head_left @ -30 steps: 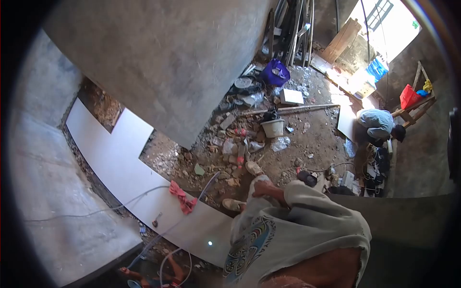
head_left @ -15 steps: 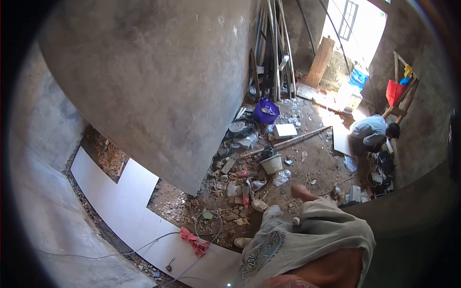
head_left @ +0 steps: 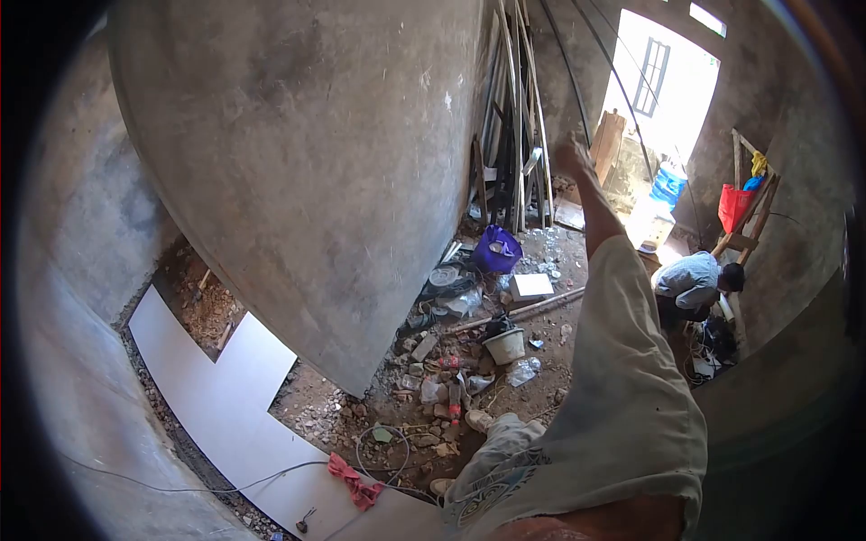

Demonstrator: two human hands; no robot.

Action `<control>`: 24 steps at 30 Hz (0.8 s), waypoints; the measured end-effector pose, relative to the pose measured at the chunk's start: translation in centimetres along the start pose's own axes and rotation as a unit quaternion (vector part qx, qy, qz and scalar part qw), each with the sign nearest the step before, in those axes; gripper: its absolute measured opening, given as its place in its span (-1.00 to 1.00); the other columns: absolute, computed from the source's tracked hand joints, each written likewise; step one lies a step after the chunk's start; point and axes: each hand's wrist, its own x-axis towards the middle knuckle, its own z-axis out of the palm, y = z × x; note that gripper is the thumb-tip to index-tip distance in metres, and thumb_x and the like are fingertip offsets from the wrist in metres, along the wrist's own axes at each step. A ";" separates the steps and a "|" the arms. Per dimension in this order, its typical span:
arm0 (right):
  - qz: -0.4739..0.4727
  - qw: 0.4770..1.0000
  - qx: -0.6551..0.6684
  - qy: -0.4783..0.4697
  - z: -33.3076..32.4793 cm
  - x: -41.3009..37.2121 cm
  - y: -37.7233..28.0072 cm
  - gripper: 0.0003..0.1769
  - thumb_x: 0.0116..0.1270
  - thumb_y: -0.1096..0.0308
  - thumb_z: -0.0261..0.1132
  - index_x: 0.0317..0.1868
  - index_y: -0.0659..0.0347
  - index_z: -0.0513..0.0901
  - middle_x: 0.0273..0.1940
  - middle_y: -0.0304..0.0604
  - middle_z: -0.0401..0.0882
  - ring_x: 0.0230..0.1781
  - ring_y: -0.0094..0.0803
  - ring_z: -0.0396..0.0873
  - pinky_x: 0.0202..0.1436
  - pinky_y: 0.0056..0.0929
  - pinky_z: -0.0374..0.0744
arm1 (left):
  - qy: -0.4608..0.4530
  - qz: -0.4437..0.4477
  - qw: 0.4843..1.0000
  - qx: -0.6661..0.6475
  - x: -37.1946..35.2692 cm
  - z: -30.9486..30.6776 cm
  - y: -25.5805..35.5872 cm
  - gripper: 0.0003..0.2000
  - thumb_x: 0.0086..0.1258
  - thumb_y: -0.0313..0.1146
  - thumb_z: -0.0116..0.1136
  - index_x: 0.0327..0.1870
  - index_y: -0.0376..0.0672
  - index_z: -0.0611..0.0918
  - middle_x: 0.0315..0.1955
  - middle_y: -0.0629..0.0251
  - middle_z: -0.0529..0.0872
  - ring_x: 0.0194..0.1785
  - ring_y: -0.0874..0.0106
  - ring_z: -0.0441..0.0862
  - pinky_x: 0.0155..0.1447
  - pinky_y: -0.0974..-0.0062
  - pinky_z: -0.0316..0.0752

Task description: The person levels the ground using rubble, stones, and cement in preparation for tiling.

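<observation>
My right hand [head_left: 575, 160] is stretched out ahead at the end of a raised arm in a loose grey-green sleeve. Its fingers look partly spread, with nothing visible in them. In the view it overlaps the wall near a leaning wooden board [head_left: 608, 144], but I see no contact. My left hand is out of the picture. Down by my shoes [head_left: 479, 420] lie large white panels [head_left: 212, 388] along the floor. A crumpled red cloth [head_left: 354, 481] rests on them, with a thin grey cable [head_left: 271, 473] running across.
Rubble and plastic bottles [head_left: 454, 401] litter the dirt floor, near a pale bucket [head_left: 504, 345] and a purple bag [head_left: 496, 250]. Long poles [head_left: 517, 117] lean by the wall corner [head_left: 370, 270]. A co-worker [head_left: 693, 279] crouches at the right, below a red bag [head_left: 737, 207].
My right arm has swung up and forward, from low over the floor to fully extended. The view has tilted slightly upward. The co-worker remains crouched.
</observation>
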 end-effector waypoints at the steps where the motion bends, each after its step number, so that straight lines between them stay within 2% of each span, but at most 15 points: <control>1: -0.004 1.000 -0.016 0.003 -1.1 0.6 -0.6 -0.33 0.26 0.27 0.05 0.41 0.17 0.19 0.11 0.18 0.55 0.18 -0.02 0.52 0.20 -0.12 0.45 | 0.000 -0.006 1.000 0.006 0.2 -0.2 -0.5 -0.46 0.36 -0.19 0.06 0.30 -0.24 0.28 -0.25 0.28 0.47 -0.34 0.54 0.50 -0.25 0.48 0.55; 3: 0.020 0.998 0.017 0.052 -5.2 -2.0 -3.5 -0.37 0.26 0.28 0.06 0.38 0.16 0.24 0.13 0.16 0.54 0.19 -0.02 0.51 0.22 -0.14 0.45 | -0.007 -0.011 1.000 0.017 1.0 0.1 -1.1 -0.45 0.36 -0.18 0.07 0.31 -0.23 0.28 -0.24 0.27 0.47 -0.33 0.53 0.51 -0.25 0.47 0.55; 4: 0.025 0.998 0.012 0.048 -5.2 -1.2 -3.6 -0.43 0.26 0.30 0.07 0.31 0.18 0.32 0.13 0.14 0.55 0.19 -0.03 0.51 0.23 -0.15 0.46 | -0.013 -0.015 1.000 0.022 1.2 0.5 -1.1 -0.45 0.36 -0.18 0.07 0.31 -0.23 0.28 -0.24 0.27 0.47 -0.33 0.53 0.51 -0.25 0.47 0.55; 8: 0.002 0.999 -0.009 0.050 -6.3 -1.8 -3.8 -0.51 0.26 0.34 0.07 0.22 0.19 0.40 0.12 0.09 0.56 0.19 -0.02 0.51 0.19 -0.12 0.48 | -0.024 -0.019 0.999 0.036 2.0 2.0 0.2 -0.43 0.36 -0.15 0.07 0.32 -0.23 0.27 -0.21 0.26 0.48 -0.31 0.51 0.52 -0.24 0.45 0.55; 15: -0.011 1.000 0.018 0.003 -6.2 -2.1 -4.8 -0.46 0.31 0.32 -0.03 0.33 0.15 0.28 0.18 0.11 0.50 0.22 0.01 0.47 0.23 -0.08 0.44 | -0.031 -0.011 0.998 0.046 2.5 2.7 1.4 -0.41 0.36 -0.12 0.09 0.33 -0.22 0.26 -0.17 0.24 0.48 -0.29 0.48 0.53 -0.24 0.42 0.56; 21: 0.010 0.999 0.018 -0.024 -4.3 -1.4 -5.3 -0.35 0.34 0.31 -0.10 0.46 0.10 0.07 0.24 0.10 0.46 0.27 -0.01 0.42 0.30 -0.08 0.37 | -0.021 -0.025 0.998 0.049 2.7 1.9 0.3 -0.38 0.36 -0.08 0.10 0.34 -0.21 0.24 -0.14 0.22 0.48 -0.27 0.46 0.54 -0.23 0.39 0.57; 24: 0.016 0.999 0.042 -0.026 -3.9 -1.4 -5.1 -0.36 0.34 0.30 -0.11 0.45 0.10 0.08 0.23 0.06 0.47 0.27 -0.02 0.43 0.31 -0.09 0.36 | -0.014 -0.036 0.998 0.050 3.0 1.5 -0.8 -0.37 0.36 -0.06 0.10 0.35 -0.21 0.24 -0.12 0.21 0.48 -0.26 0.45 0.55 -0.23 0.38 0.57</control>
